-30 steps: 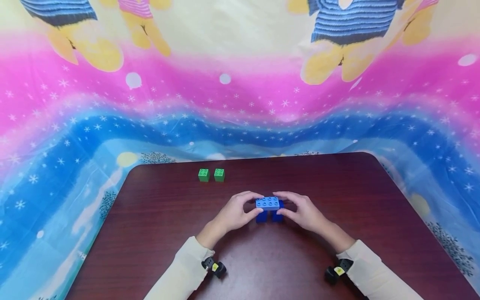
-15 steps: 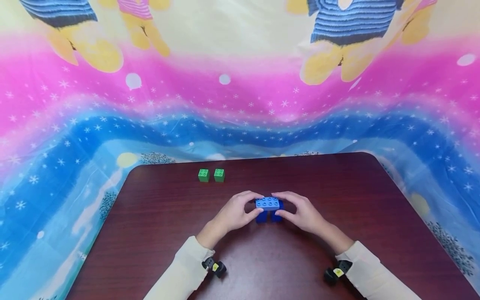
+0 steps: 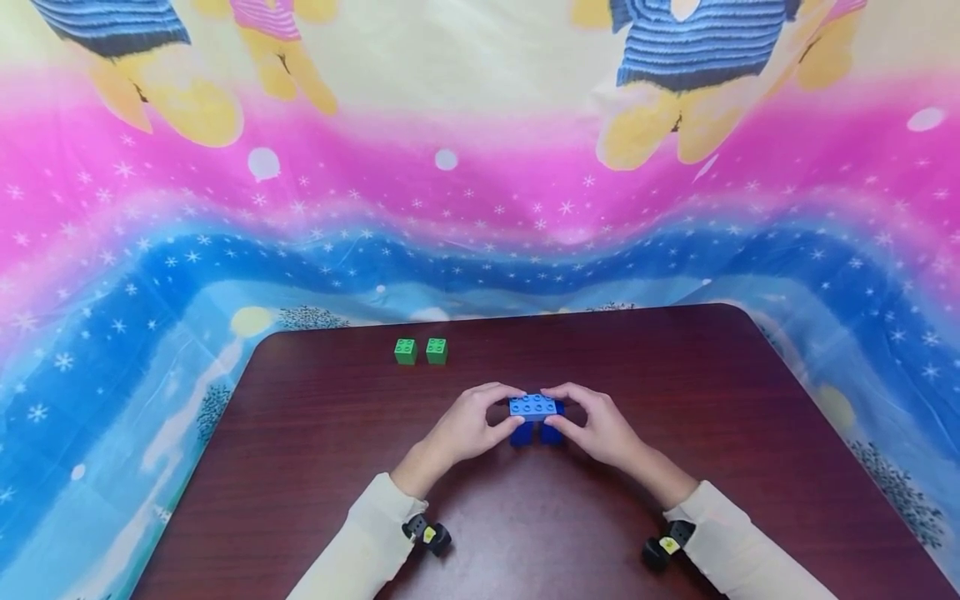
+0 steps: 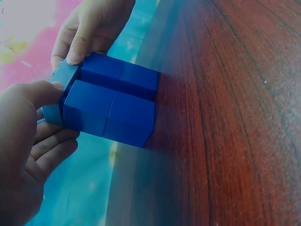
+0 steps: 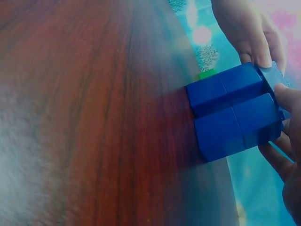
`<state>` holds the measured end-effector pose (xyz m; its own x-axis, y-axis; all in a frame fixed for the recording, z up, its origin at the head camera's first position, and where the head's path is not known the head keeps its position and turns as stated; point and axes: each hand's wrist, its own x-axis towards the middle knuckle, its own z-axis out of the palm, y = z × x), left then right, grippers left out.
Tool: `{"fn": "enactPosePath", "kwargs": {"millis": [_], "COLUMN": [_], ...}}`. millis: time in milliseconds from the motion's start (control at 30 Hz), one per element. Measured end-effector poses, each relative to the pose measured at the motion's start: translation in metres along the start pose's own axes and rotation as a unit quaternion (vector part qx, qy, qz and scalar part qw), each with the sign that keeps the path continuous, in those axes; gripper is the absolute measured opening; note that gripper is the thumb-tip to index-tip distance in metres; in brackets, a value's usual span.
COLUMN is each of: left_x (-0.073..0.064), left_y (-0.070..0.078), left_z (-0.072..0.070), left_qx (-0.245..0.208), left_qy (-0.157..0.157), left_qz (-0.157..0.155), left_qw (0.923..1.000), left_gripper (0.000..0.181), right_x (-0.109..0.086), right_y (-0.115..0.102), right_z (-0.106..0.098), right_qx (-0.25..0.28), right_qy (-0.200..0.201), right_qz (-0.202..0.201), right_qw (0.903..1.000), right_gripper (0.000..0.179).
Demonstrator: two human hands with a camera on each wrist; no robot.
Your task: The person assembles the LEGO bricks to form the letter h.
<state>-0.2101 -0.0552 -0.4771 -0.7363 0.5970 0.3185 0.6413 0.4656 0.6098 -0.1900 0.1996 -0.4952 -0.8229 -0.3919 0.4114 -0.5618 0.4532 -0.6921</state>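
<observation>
A light blue brick [image 3: 533, 407] with two rows of studs lies across two dark blue stacks, each two bricks tall. The left stack [image 3: 522, 432] and right stack [image 3: 551, 432] stand upright on the table, a narrow gap between them. My left hand [image 3: 477, 423] pinches the light blue brick's left end, thumb on the near side, fingers behind. My right hand [image 3: 602, 423] grips the right end likewise, its thumb [image 5: 287, 96] close to the joint. In the right wrist view, a dark stud shows between the right stack [image 5: 237, 127] and the light blue brick [image 5: 272, 77].
Two small green bricks, a left one [image 3: 406, 352] and a right one [image 3: 437, 351], sit apart near the back edge of the dark red wooden table [image 3: 300, 467]. A printed cloth [image 3: 480, 225] hangs behind and around the table.
My right hand has shifted slightly left, and the right stack has slid a little further under the light blue brick. The left hand keeps its hold; the green bricks stay put.
</observation>
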Motion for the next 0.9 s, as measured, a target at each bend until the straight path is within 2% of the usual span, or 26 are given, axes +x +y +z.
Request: {"fn": "enactPosePath", "kwargs": {"millis": [367,667,900], "left_x": [-0.002,-0.007,-0.008], "left_y": [-0.003,-0.004,-0.006], "left_z": [0.003,0.008,0.012], "left_qx": [-0.021,-0.015,-0.023], "left_qy": [0.005,0.017,0.037], "left_qz": [-0.001,-0.001,0.01], "left_qw": [0.9998,0.9997,0.999], "left_gripper": [0.038,0.039,0.039], "right_x": [0.001,-0.002,-0.001], "right_y": [-0.002,-0.003,-0.002], "right_z": [-0.001,0.001,0.002], "right_qx": [-0.036,-0.082,-0.077], "right_qy": [0.004,0.007,0.018], "right_qz": [-0.031,-0.05,-0.058], "right_qw": [0.9989,0.9953,0.9952], "right_gripper": [0.037,0.04,0.042]}}
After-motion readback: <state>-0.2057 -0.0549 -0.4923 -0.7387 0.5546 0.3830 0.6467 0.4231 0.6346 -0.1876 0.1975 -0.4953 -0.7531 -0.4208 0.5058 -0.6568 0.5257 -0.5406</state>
